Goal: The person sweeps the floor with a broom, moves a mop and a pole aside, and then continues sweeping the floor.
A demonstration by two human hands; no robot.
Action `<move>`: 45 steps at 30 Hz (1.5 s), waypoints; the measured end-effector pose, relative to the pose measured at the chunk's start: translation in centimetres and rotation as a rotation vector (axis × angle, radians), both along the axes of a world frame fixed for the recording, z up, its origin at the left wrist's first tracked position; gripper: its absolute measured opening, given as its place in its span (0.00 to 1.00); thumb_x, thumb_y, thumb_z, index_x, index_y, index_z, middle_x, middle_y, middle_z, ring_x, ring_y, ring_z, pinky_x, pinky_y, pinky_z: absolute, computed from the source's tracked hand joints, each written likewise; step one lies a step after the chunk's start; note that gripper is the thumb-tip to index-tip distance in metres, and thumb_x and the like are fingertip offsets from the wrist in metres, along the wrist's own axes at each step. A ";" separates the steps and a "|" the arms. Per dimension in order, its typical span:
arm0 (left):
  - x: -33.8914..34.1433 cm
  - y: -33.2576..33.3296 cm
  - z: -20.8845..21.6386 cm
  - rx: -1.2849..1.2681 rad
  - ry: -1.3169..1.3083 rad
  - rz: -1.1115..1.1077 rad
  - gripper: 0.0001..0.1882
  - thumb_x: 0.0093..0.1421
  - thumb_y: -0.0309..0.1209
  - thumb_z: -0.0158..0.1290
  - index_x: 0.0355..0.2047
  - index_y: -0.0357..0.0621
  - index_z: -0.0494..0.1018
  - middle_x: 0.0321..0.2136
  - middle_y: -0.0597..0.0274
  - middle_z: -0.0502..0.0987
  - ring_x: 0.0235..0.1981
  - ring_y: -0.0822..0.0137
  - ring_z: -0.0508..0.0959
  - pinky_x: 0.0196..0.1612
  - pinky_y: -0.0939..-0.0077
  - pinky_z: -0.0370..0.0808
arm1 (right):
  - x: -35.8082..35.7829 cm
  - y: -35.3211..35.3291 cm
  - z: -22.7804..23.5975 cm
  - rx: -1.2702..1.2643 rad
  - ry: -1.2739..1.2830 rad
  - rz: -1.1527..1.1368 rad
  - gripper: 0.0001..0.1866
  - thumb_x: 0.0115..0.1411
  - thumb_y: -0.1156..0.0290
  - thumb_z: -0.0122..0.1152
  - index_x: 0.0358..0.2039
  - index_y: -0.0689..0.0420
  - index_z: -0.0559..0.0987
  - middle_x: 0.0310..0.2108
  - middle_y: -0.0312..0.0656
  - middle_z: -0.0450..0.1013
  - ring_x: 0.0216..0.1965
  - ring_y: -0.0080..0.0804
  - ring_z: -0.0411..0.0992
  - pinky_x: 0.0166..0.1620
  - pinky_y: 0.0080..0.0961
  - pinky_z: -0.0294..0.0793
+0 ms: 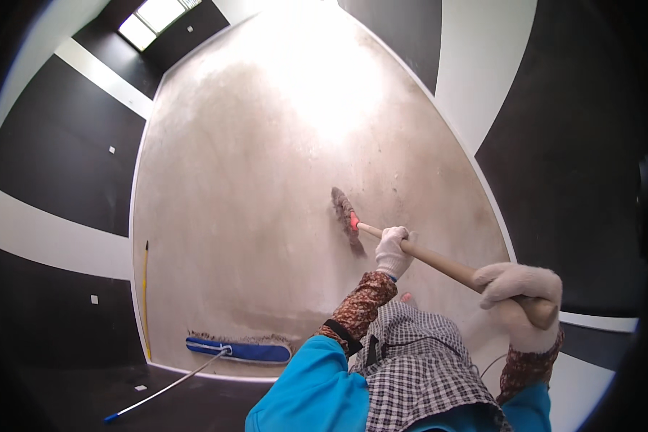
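A mop (347,214) with a shaggy grey-brown head and a red socket rests on the floor ahead of me. Its long wooden handle (446,266) slants back toward my right side. Wrapped round the lower part of the handle is my left hand (394,250), in a white knit glove. My right hand (520,291), gloved the same way, grips near the top end, with the rounded butt of the handle sticking out past the fingers. Both hands are closed.
A wide blue dust mop (259,352) lies at the lower left, its pole reaching to the dark wall. A yellow pole (145,302) leans along the left wall. Smudged pale floor (230,216) stretches between black-and-white walls. A checked apron (425,360) covers my front.
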State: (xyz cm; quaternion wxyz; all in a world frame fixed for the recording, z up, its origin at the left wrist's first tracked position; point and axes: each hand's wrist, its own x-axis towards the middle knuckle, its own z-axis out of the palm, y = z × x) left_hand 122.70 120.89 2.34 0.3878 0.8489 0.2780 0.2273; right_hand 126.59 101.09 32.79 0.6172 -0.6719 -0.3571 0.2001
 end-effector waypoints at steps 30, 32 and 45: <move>-17.5 -21.5 14.5 -0.816 0.234 -1.749 0.07 0.58 0.15 0.48 0.34 0.41 0.67 0.25 0.68 0.67 0.30 0.77 0.70 0.47 0.82 0.73 | -30.6 -16.6 -37.6 1.320 1.409 -1.426 0.14 0.66 0.61 0.52 0.37 0.60 0.67 0.30 0.46 0.71 0.32 0.42 0.75 0.36 0.41 0.80; -17.2 -21.5 14.4 -0.864 0.275 -1.785 0.10 0.56 0.12 0.47 0.33 0.41 0.66 0.26 0.68 0.66 0.31 0.77 0.70 0.49 0.82 0.72 | -30.9 -17.6 -38.8 1.283 1.405 -1.475 0.11 0.65 0.64 0.51 0.36 0.59 0.67 0.28 0.44 0.70 0.29 0.40 0.74 0.35 0.40 0.80; -10.6 -8.9 22.4 -0.361 -0.098 -1.603 0.10 0.42 0.20 0.62 0.22 0.39 0.70 0.17 0.63 0.73 0.22 0.60 0.77 0.28 0.70 0.75 | -8.9 2.1 -38.9 0.767 1.694 -0.827 0.07 0.61 0.71 0.47 0.26 0.57 0.67 0.18 0.39 0.65 0.20 0.32 0.69 0.22 0.33 0.70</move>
